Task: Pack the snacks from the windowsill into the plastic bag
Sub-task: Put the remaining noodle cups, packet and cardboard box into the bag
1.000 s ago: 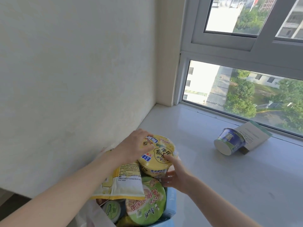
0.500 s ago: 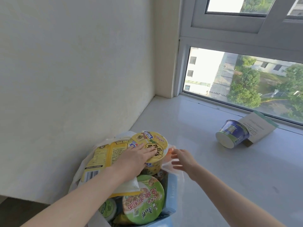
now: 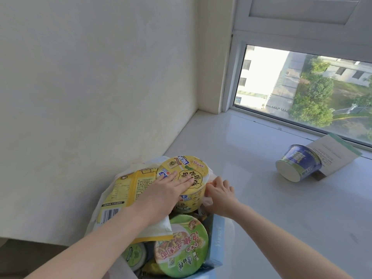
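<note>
Left hand (image 3: 163, 190) lies flat with its fingers straight and close together, pressing down on the lid of the yellow noodle cup (image 3: 197, 172). The right hand (image 3: 219, 190) curls its fingers on the rim of the plastic bag (image 3: 208, 200) just beside that cup, apparently pinching the film. The bag stands at the near end of the white windowsill (image 3: 251, 208), by the wall, and looks nearly full. A big yellow snack packet (image 3: 124, 190) lies under the left wrist, and a green noodle bowl (image 3: 181, 248) sits in front. There is a pale blue box (image 3: 216, 244) along the right side and a small green-lidded cup (image 3: 133, 255) low down. The yellow cup rides high on the pile, so I judge it is being seated rather than fully packed. Most of the task looks done. What remains in view is a blue noodle cup (image 3: 298, 165) lying on its side against a flat printed packet (image 3: 334, 156) by the window. Both are well apart from either hand, off to the right and farther away.
</note>
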